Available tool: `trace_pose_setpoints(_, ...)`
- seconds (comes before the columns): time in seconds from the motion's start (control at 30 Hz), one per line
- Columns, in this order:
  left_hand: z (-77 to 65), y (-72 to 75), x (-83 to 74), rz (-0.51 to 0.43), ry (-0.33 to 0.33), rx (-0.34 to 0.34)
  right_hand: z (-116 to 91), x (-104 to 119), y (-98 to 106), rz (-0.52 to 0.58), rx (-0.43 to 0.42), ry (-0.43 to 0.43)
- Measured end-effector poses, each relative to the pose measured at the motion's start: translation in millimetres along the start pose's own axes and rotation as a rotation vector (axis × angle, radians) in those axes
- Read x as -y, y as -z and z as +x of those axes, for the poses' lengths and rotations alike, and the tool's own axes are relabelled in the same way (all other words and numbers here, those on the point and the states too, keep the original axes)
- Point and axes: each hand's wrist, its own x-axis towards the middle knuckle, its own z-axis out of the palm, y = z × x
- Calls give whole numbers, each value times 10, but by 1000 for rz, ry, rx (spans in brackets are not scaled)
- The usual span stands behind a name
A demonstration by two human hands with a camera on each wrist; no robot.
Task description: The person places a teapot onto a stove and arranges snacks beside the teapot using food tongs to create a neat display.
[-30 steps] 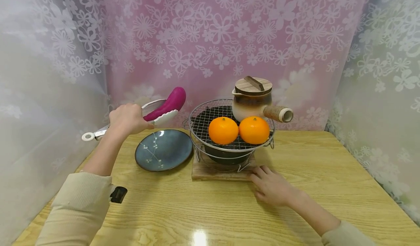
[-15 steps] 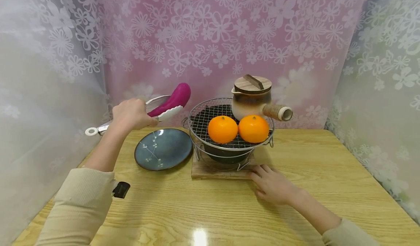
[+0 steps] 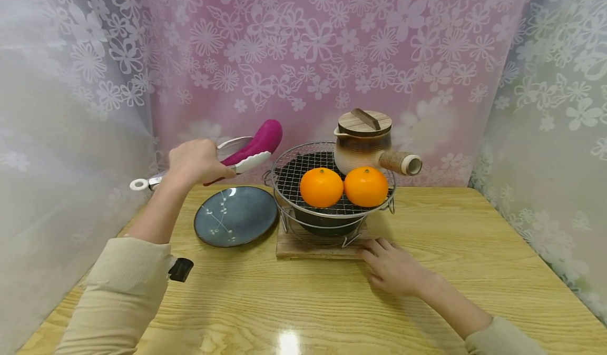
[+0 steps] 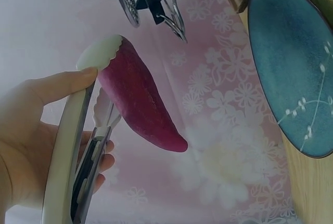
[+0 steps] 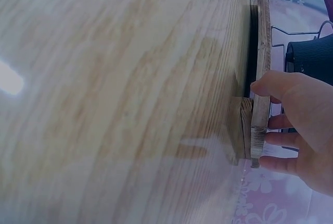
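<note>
My left hand (image 3: 194, 163) grips a pair of tongs (image 3: 253, 161) with white scalloped tips. Between those tips is a purple eggplant (image 3: 267, 136), held in the air above and behind the blue plate (image 3: 242, 215). In the left wrist view the eggplant (image 4: 140, 99) sticks out sideways from the tongs, its narrow end pointing down to the right. My right hand (image 3: 393, 268) holds the near right corner of a wooden board (image 3: 308, 248). Its thumb is at the board's front edge and its fingers lie over the top, as the right wrist view shows.
On the board stands a round tabletop grill with a wire mesh (image 3: 308, 161). Two oranges, one orange (image 3: 321, 187) beside the other (image 3: 366, 186), sit at its front. Behind them is a lidded clay pot (image 3: 360, 152), its handle pointing right. Flowered curtains (image 3: 322, 55) surround the table.
My left hand has moved to the right and slightly up, bringing the tongs and eggplant closer to the grill. My right hand stays at the board's corner.
</note>
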Motion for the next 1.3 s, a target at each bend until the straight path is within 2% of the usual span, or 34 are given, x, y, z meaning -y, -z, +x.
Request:
trace_pose_setpoints(0.23,22,16,-92,11,-9,-22,-2,-5,-12,-12,0,3)
trace_pose_setpoints(0.43,49,15,-166,22,-10,-18,-7,-13,-21,-11,-22,14)
trace_pose_setpoints(0.67,80,15,-262,28,-6,-21,-6,0,-19,-10,-2,7)
trace_pose_setpoints(1.3,129,34,-495,33,-41,-1,-2,9,4,-24,-9,6)
